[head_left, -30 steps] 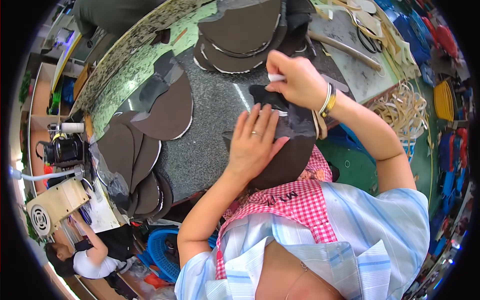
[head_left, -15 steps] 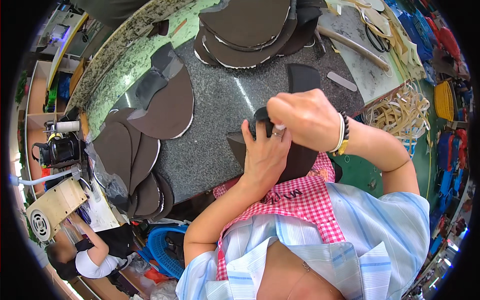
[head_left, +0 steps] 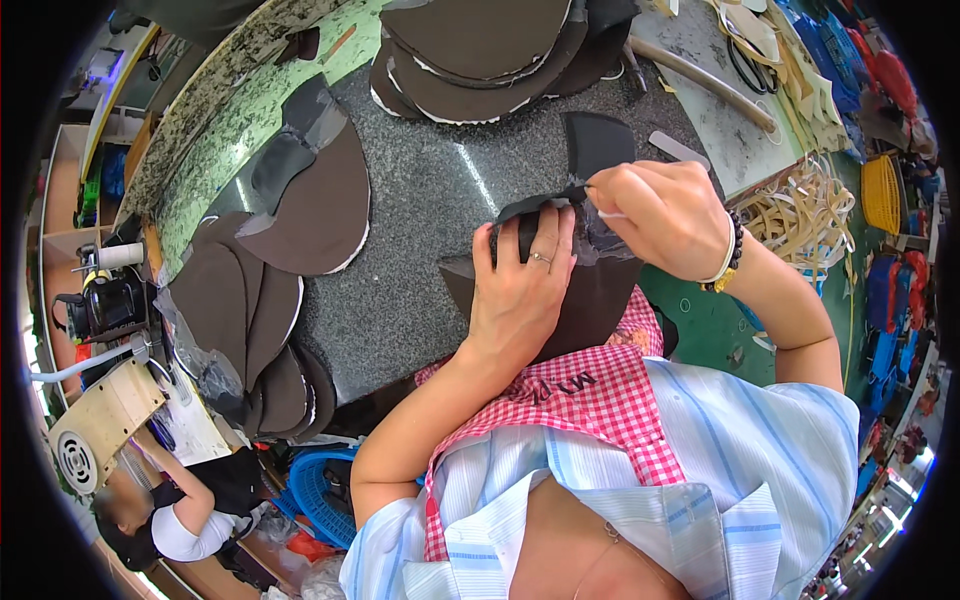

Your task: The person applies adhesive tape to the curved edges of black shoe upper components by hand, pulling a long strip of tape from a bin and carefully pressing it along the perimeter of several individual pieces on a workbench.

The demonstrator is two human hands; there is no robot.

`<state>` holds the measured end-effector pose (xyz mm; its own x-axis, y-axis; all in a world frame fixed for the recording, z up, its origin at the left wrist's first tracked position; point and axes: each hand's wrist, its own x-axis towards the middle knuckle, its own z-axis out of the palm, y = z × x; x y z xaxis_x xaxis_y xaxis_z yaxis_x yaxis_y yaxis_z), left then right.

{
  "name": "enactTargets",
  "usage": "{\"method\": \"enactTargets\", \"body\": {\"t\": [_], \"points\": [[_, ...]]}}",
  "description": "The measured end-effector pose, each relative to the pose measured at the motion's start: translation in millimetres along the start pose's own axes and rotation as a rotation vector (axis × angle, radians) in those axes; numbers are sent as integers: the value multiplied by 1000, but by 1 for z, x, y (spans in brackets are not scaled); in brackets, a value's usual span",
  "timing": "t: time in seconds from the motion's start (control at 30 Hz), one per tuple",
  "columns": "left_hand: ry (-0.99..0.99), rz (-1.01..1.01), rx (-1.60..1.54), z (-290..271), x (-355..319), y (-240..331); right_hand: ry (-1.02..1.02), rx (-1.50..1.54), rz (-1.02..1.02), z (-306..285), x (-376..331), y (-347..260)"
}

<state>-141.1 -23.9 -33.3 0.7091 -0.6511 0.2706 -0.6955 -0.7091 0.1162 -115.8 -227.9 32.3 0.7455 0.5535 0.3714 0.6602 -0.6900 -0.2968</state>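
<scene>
Closely, fingers (head_left: 509, 245) at flap (head_left: 525, 206) edge, tabletop (head_left: 390, 250) leftward

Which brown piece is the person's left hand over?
The brown piece nearest the pink apron: the left hand covers part of it. The pieces at left and the far stack have no hand over them.

A dark brown piece (head_left: 597, 305) lies on the grey counter (head_left: 400, 190). The left hand (head_left: 522, 290) rests on it; the right hand (head_left: 662, 215) curls around a slim white object (head_left: 609, 214) near its black flap (head_left: 532, 206). Beyond the piece sit stacked panels (head_left: 475, 48), to its left overlapping panels (head_left: 222, 300), to its right tangled beige strips (head_left: 795, 215).
</scene>
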Motion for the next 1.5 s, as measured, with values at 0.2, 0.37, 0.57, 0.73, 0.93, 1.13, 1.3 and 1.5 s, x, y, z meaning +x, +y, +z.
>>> {"method": "enactTargets", "body": {"t": [0.2,0.37,0.57,0.73,0.93,1.13,1.3,1.5], "points": [[-21,53,-13,-4,-1,-13,103,221,200,8,-8,-6],[132,54,-164,-21,9,-33,47,256,273,44,-31,12],[171,190,-215,-8,12,-52,79,263,114,50,-34,15],[189,151,-263,-5,9,-50,25,151,-98,51,-36,21],[101,153,-254,-3,7,-54,-90,38,-80,45,-30,12],[-85,122,-209,-21,-2,-54,-214,197,-211,40,-35,31],[0,165,-283,-13,-26,-67,-250,240,-246,39,-38,37],[111,246,-267,-12,-32,-69,-235,248,-383,40,-40,43]]}}
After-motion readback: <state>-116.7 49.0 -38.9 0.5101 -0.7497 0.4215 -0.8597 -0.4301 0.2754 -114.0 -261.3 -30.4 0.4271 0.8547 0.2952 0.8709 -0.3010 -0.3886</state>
